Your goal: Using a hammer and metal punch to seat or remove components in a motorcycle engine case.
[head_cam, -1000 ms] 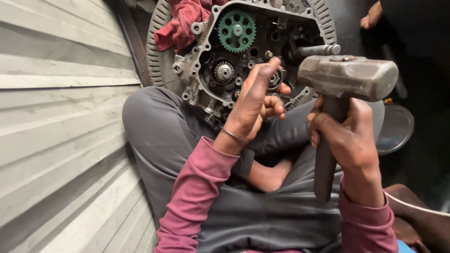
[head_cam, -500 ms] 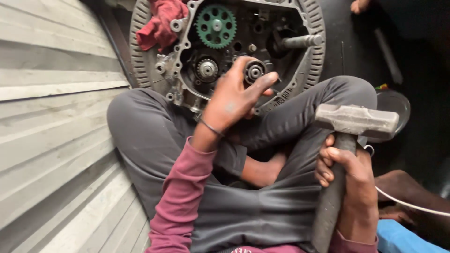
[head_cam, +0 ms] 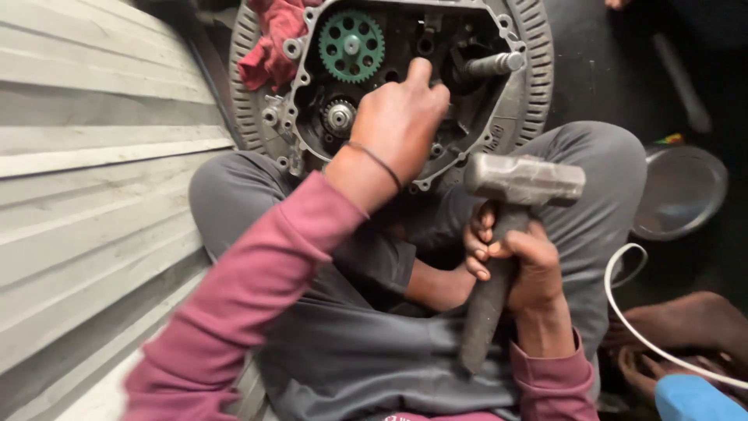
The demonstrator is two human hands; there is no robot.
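Left hand (head_cam: 401, 117) pressed with curled fingers into the round grey metal engine casing (head_cam: 389, 86) at upper centre, whatever it grips hidden; right hand (head_cam: 518, 261) clamped on the dark handle of the heavy steel-headed hammer (head_cam: 523, 178), upright at centre right. Seemingly seating a part before a blow, calling for a short swing. Tight quarters: corrugated grey shutter (head_cam: 93, 171) left, raised grey-trousered knee (head_cam: 600, 168) right.
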